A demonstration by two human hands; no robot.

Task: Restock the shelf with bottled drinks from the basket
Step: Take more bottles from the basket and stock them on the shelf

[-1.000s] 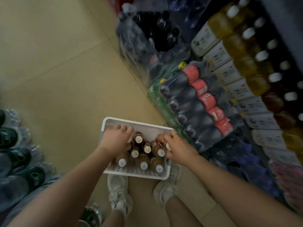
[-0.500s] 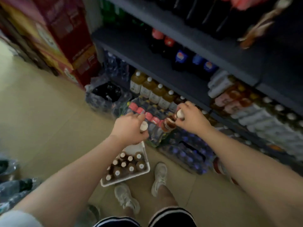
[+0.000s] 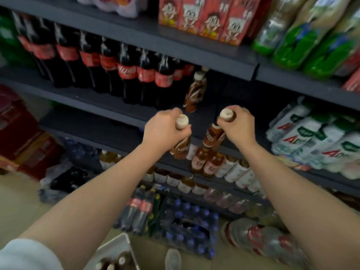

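My left hand [image 3: 162, 131] grips a brown bottled drink [image 3: 181, 148] with a white cap, held upright in front of the dark shelf [image 3: 120, 111]. My right hand [image 3: 238, 127] grips a second brown bottle [image 3: 213, 136] of the same kind, level with the first. Both bottles hang just before the shelf's front edge. One matching brown bottle [image 3: 195, 92] stands on that shelf, right of the cola row. The white basket [image 3: 116, 244] sits on the floor at the bottom, with several capped bottles [image 3: 116, 263] inside.
Large cola bottles [image 3: 124, 73] fill the shelf's left part. Shrink-wrapped white-and-green bottles [image 3: 315, 139] lie to the right. Tea bottles [image 3: 214, 164] line the lower shelf. Wrapped packs [image 3: 185, 227] crowd the floor below. Red cartons [image 3: 21, 137] stack at left.
Both hands have lifted a bottle each out of the basket and risen from floor height to the middle shelf. The view has swung up from the basket to the shelves.
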